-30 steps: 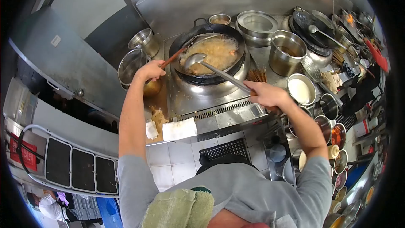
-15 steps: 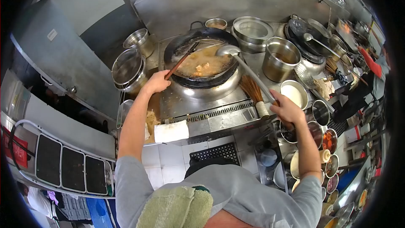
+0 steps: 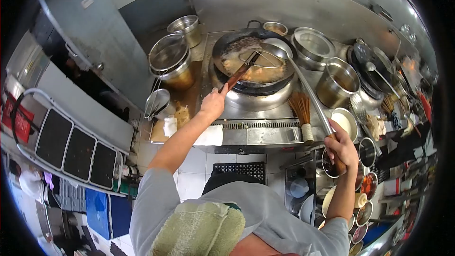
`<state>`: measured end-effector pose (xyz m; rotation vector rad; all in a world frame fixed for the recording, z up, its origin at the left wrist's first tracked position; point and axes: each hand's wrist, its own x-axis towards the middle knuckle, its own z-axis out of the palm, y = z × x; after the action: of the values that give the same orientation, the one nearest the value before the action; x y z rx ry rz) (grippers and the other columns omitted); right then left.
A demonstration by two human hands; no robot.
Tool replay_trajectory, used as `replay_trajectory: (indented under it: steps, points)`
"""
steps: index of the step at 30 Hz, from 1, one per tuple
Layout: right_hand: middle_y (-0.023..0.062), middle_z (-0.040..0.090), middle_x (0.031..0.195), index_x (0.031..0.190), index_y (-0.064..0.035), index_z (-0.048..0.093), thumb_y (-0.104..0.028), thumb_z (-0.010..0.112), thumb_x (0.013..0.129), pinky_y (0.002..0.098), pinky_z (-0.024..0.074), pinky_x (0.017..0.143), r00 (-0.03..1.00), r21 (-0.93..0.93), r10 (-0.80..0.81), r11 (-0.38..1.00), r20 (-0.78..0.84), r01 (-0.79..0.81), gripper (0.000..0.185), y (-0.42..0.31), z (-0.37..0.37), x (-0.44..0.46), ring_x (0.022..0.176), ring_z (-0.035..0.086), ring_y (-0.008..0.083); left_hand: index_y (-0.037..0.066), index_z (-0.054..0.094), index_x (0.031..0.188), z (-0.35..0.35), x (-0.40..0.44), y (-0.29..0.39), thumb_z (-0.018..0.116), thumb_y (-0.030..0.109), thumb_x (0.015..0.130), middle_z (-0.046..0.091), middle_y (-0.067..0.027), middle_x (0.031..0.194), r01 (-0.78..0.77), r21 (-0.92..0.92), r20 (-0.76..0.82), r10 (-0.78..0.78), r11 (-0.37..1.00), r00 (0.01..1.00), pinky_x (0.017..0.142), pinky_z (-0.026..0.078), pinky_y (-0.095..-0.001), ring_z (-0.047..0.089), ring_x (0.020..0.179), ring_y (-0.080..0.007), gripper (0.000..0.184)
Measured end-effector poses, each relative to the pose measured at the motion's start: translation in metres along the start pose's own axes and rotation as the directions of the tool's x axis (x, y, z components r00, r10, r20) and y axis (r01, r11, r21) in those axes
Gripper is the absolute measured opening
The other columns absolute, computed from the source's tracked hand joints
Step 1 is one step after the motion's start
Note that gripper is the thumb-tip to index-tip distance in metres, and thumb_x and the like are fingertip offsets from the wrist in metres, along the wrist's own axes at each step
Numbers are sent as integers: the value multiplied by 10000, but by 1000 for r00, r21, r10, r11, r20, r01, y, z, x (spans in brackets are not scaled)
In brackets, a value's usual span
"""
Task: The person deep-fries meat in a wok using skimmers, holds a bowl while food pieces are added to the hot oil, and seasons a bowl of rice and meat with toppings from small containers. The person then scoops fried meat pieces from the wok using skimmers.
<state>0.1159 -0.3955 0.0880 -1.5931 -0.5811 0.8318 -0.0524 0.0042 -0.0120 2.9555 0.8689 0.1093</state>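
My left hand [image 3: 213, 104] is closed around the brown wooden handle of a wire skimmer [image 3: 241, 72]. The skimmer's metal frame reaches into a black wok [image 3: 219, 50] of bubbling, brownish oil with pale pieces of food in it. My right hand [image 3: 342, 148] grips the wooden end of a long-handled metal ladle [image 3: 310, 87]. Its bowl lies over the wok's far right side, beside the skimmer frame. Whatever the ladle bowl holds cannot be made out.
A bristle brush [image 3: 300, 109] stands right of the wok. Behind it are a steel pot [image 3: 337, 83] and a white-filled bowl [image 3: 345, 122]. Stacked pots [image 3: 171, 64] stand at the left. A white cloth [image 3: 209, 136] lies on the front edge. Several ingredient containers line the lower right.
The view has shifted, so the stove sits further right. My left hand has swung the skimmer further over the oil, beside the ladle bowl. My right hand still holds the ladle.
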Motion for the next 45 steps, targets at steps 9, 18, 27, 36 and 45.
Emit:
replay_trajectory:
  steps: [9,18,27,36,45]
  points:
    - [-5,479,627,1151,24,485,-65,559,848,199,302,329,934,386,-42,917,356,-106,324,-35,81,100,433,412,50,87,295,1441,20,-37,-23,536,154,884,545,-314,1083,35,-152,-107,-52,988,993,819,495,-478,598,940,-438,611]
    - [-10,476,687,1342,3,392,-62,561,840,210,358,379,960,134,0,990,280,-39,534,-31,139,104,477,443,55,153,419,1379,8,-50,-38,551,271,913,558,-288,1050,-52,-71,-184,38,996,982,671,544,-454,647,789,-404,498]
    - [23,469,645,1391,25,328,-41,600,784,212,329,303,996,259,84,962,3,-82,669,-21,120,-26,381,410,82,115,494,1325,-23,-60,-69,604,281,874,552,-299,1130,-77,-310,-133,37,948,990,848,489,-464,589,963,-438,493]
    - [13,471,665,1420,-17,316,-56,605,800,194,319,298,999,434,35,901,-30,-18,685,-14,216,-33,401,395,57,-40,445,1316,-78,-116,-216,642,165,860,618,-245,1033,299,-553,-253,-498,778,829,831,504,-406,608,1035,-351,538]
    - [-20,470,666,1354,-141,469,-49,495,919,222,432,428,941,377,35,911,336,-169,446,19,348,9,511,485,67,-47,501,1038,-44,-97,-265,472,7,927,539,-86,826,173,-807,316,-165,-565,934,399,287,-196,383,526,-62,127]
